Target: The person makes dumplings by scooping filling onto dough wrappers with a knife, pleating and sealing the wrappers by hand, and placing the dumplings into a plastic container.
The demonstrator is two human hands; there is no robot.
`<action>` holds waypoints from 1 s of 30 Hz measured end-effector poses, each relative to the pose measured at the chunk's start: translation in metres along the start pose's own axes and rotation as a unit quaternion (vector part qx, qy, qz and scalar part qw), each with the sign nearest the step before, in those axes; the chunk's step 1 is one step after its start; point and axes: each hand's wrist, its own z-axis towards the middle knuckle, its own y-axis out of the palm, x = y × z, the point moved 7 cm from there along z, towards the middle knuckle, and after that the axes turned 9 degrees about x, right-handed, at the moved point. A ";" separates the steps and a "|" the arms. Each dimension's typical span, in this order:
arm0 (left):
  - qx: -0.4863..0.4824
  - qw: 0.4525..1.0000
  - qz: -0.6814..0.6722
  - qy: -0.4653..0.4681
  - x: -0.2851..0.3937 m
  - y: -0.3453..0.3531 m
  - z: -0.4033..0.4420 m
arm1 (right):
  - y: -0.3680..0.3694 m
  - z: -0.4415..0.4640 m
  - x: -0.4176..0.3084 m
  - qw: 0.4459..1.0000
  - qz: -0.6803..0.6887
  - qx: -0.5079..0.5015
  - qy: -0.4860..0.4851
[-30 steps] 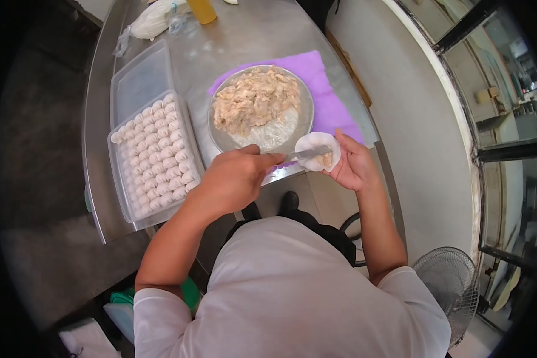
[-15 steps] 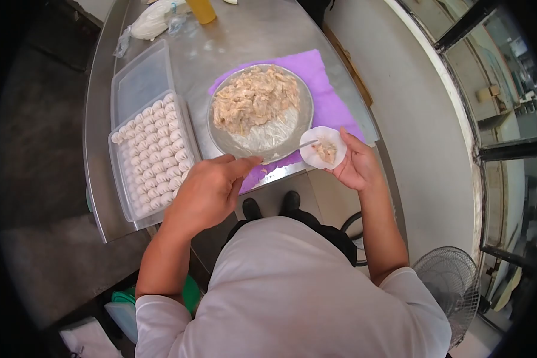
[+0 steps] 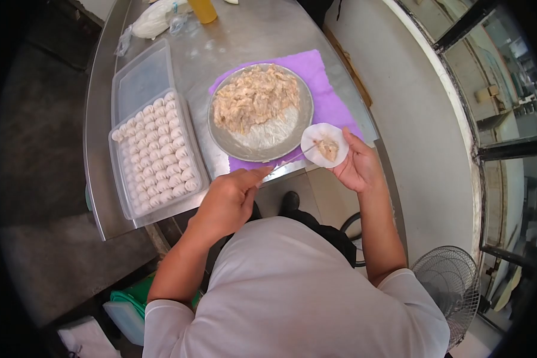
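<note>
The left hand is closed around the handle end of a thin spreading tool, just off the near edge of the round pan. The right hand grasps a round white wrapper at its right edge, beside the near right side of the pan. A small portion of filling sits at the middle of the wrapper. The tool's tip reaches the wrapper's left part (the blade is seen nearly edge-on, so contact with the filling cannot be confirmed).

The pan contains a pale bulk mixture, heaped toward its far side. A purple cloth lies beneath the pan and projects past its right side. Left of the pan, a translucent container holds pleated dumplings arranged in close rows. A flat translucent lid adjoins the container, left of the pan and farther back. A white plastic bag and a yellow vessel are located well beyond the pan, on the same metal worktop. A wire-caged fan is positioned well to the pan's right, on the near side, clear of the worktop.
</note>
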 end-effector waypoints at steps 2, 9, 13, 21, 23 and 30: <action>0.014 1.000 0.018 -0.007 -0.006 0.002 -0.003 | 0.001 -0.001 0.004 1.000 0.004 -0.004 0.003; 0.041 0.999 0.001 -0.035 -0.010 -0.004 -0.022 | -0.004 -0.006 0.007 1.000 -0.001 -0.015 -0.006; 0.010 0.999 0.027 -0.039 0.001 0.005 -0.025 | 0.001 -0.005 0.017 1.000 0.020 -0.012 0.010; 0.062 0.995 -0.012 -0.081 -0.013 -0.002 -0.049 | 0.004 -0.010 0.027 0.999 0.018 -0.021 0.024; 0.059 0.994 -0.029 -0.083 -0.009 0.002 -0.053 | 0.006 -0.011 0.031 0.999 0.014 -0.021 0.027; 0.089 0.990 0.006 -0.109 -0.024 -0.004 -0.070 | 0.008 -0.012 0.046 0.999 -0.009 -0.012 0.039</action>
